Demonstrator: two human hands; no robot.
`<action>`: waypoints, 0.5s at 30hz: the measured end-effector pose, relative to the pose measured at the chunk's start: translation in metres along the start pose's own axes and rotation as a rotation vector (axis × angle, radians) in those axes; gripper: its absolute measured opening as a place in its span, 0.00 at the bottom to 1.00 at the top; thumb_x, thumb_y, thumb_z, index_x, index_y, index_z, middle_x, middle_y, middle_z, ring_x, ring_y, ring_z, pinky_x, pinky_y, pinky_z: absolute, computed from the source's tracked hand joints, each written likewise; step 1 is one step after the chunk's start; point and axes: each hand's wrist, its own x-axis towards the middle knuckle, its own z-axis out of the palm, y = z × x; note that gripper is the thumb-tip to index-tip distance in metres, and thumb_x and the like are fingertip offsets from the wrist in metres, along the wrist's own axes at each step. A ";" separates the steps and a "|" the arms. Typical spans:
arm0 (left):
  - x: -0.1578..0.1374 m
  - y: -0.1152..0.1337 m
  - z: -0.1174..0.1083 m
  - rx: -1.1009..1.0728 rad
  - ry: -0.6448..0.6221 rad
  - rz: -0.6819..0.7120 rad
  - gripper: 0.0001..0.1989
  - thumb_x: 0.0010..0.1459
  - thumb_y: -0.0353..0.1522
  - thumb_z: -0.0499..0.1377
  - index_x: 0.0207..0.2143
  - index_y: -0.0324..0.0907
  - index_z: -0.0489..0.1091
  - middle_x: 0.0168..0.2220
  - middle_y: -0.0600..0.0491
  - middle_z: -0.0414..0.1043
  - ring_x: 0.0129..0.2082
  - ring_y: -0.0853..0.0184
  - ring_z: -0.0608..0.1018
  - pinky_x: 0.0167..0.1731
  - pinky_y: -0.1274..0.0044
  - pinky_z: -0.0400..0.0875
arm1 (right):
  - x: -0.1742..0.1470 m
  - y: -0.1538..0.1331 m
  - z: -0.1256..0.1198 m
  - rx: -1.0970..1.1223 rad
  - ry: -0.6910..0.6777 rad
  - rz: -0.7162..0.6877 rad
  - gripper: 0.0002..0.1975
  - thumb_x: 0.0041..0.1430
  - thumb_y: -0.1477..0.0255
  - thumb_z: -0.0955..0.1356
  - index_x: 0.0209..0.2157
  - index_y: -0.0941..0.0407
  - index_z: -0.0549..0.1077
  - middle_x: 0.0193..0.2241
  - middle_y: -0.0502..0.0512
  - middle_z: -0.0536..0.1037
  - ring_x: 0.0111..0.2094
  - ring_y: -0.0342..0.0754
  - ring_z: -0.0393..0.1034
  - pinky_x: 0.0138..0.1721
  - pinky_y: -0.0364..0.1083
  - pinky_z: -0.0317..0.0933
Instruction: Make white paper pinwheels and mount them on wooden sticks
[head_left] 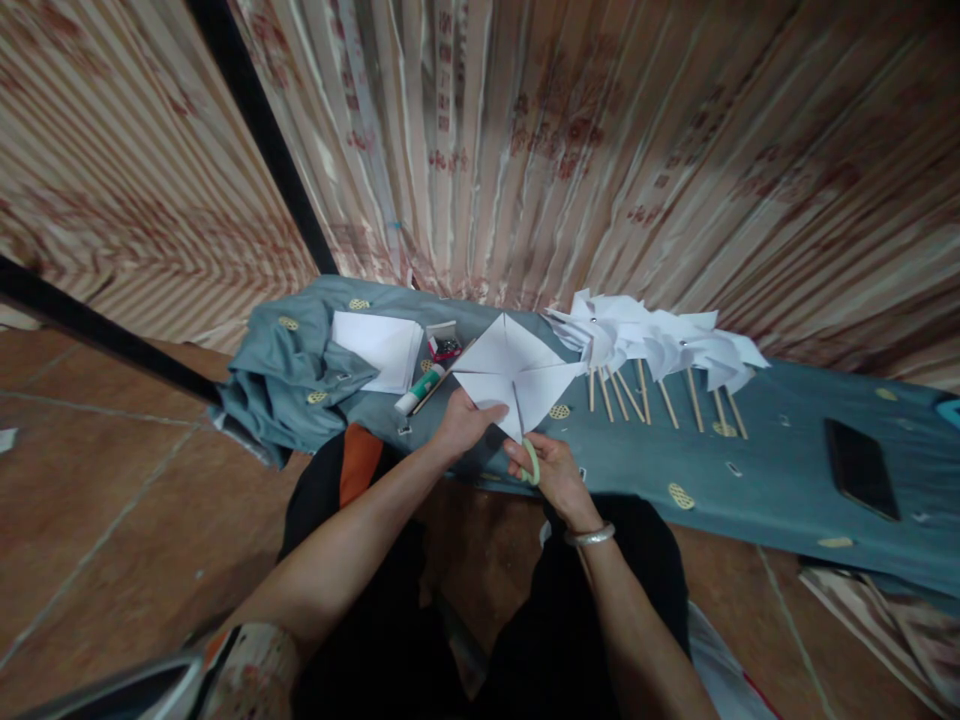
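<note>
A square white sheet of paper, turned corner-up, has slits running in from its corners toward the middle. My left hand grips its lower left edge, thumb lying on top. Scissors with pale green handles are in my right hand, at the sheet's bottom corner; their blades are mostly hidden by the paper. Just left of the sheet lie a glue stick with a green label, thin wooden sticks and a small open red box of tiny dark items.
White paper pinwheels on wooden sticks lie in a row to the right. A stack of white paper is at the left, by bunched cloth. A dark phone rests on the blue-green cloth. Behind hangs a patterned curtain.
</note>
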 end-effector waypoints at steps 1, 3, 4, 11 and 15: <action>0.000 0.000 0.000 0.000 0.002 -0.005 0.09 0.37 0.30 0.66 0.24 0.39 0.73 0.24 0.55 0.74 0.24 0.69 0.73 0.29 0.77 0.69 | 0.000 0.000 0.000 0.004 0.003 0.006 0.23 0.39 0.51 0.76 0.16 0.57 0.70 0.13 0.47 0.69 0.16 0.38 0.58 0.19 0.41 0.52; 0.001 0.000 0.000 0.002 0.013 -0.016 0.09 0.36 0.30 0.66 0.25 0.38 0.73 0.24 0.55 0.74 0.24 0.69 0.73 0.29 0.77 0.69 | 0.001 0.000 0.001 0.016 0.010 0.016 0.24 0.38 0.51 0.76 0.16 0.57 0.69 0.13 0.47 0.68 0.16 0.37 0.57 0.18 0.40 0.52; 0.001 0.000 0.001 0.005 0.019 -0.019 0.10 0.36 0.30 0.66 0.25 0.38 0.73 0.25 0.55 0.75 0.25 0.69 0.73 0.29 0.77 0.69 | 0.001 0.000 0.001 0.023 0.012 0.017 0.24 0.37 0.50 0.76 0.16 0.57 0.69 0.13 0.47 0.68 0.16 0.37 0.57 0.18 0.40 0.52; -0.001 0.005 0.003 -0.015 0.009 -0.036 0.10 0.36 0.28 0.65 0.27 0.38 0.73 0.25 0.57 0.75 0.26 0.69 0.74 0.33 0.77 0.70 | 0.000 0.001 0.001 0.017 -0.006 0.015 0.24 0.39 0.50 0.75 0.18 0.57 0.70 0.14 0.46 0.69 0.16 0.37 0.57 0.19 0.40 0.53; 0.002 0.003 0.002 -0.035 0.009 -0.025 0.10 0.37 0.28 0.65 0.27 0.39 0.74 0.26 0.56 0.75 0.26 0.68 0.75 0.33 0.77 0.70 | -0.002 0.000 -0.004 -0.013 -0.089 0.003 0.24 0.45 0.50 0.73 0.20 0.58 0.72 0.15 0.47 0.70 0.18 0.38 0.60 0.22 0.40 0.54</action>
